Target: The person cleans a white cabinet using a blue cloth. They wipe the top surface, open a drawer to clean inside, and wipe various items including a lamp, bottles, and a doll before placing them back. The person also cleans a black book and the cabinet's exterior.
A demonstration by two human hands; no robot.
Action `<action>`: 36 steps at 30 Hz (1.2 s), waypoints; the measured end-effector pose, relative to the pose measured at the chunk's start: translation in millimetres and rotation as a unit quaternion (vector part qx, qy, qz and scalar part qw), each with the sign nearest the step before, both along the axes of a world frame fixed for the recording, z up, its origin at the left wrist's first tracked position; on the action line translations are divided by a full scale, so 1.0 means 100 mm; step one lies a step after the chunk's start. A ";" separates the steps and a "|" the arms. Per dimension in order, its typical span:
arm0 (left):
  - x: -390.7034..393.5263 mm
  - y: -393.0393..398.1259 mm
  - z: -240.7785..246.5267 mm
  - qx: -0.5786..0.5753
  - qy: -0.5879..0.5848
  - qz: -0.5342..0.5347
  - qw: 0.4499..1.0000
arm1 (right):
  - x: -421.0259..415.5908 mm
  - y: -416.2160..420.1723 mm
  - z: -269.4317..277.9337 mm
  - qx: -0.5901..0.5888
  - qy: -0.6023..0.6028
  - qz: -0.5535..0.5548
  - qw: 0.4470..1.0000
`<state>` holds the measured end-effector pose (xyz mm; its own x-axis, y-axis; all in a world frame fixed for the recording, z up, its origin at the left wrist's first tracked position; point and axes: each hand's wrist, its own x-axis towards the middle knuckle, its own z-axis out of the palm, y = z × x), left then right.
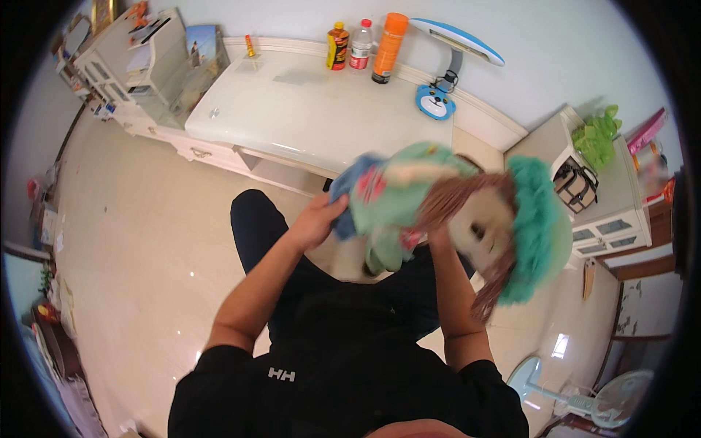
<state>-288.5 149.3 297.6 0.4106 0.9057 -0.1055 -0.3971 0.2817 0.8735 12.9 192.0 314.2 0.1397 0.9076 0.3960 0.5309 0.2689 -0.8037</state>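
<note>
A doll [405, 186] in a green top and blue denim bottoms is held sideways above my lap, blurred by motion. Its head [482, 227], with brown braided hair and a fluffy teal hat, points to the right. My left hand [323, 219] grips the denim at the doll's lower end, thumb on top. My right hand [438, 232] is under the neck and braid, touching the doll; its fingers are mostly hidden by the doll's hair and clothing, so their grip is unclear.
Before me stands a white desk [274, 115] with two drink bottles [349, 46], an orange spray can [390, 48] and a blue bear-shaped lamp [436, 102]. A cabinet [624, 219] with a small bag [576, 186] is at right; a fan [621, 398] stands lower right.
</note>
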 end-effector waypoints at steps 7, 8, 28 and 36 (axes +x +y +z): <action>0.00 0.25 0.03 -0.092 -0.155 0.163 0.970 | -0.37 -0.01 -0.16 -0.118 -0.161 -0.077 0.977; 0.08 0.21 -0.13 -0.118 -0.140 0.154 0.971 | -0.45 0.03 -0.11 -0.107 -0.147 -0.084 0.980; -0.50 0.94 -1.21 0.201 0.470 -0.317 0.799 | -2.75 3.11 0.79 -0.147 0.063 0.165 0.973; -0.54 0.93 -1.48 0.200 0.480 -0.456 0.722 | -3.35 4.98 0.34 -0.266 0.223 0.200 0.916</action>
<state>-342.5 242.4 149.5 0.7674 0.3414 -0.5428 0.6369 -0.3080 0.7068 -322.2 690.2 348.5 -0.2065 0.9693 -0.1336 0.0622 -0.1233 -0.9904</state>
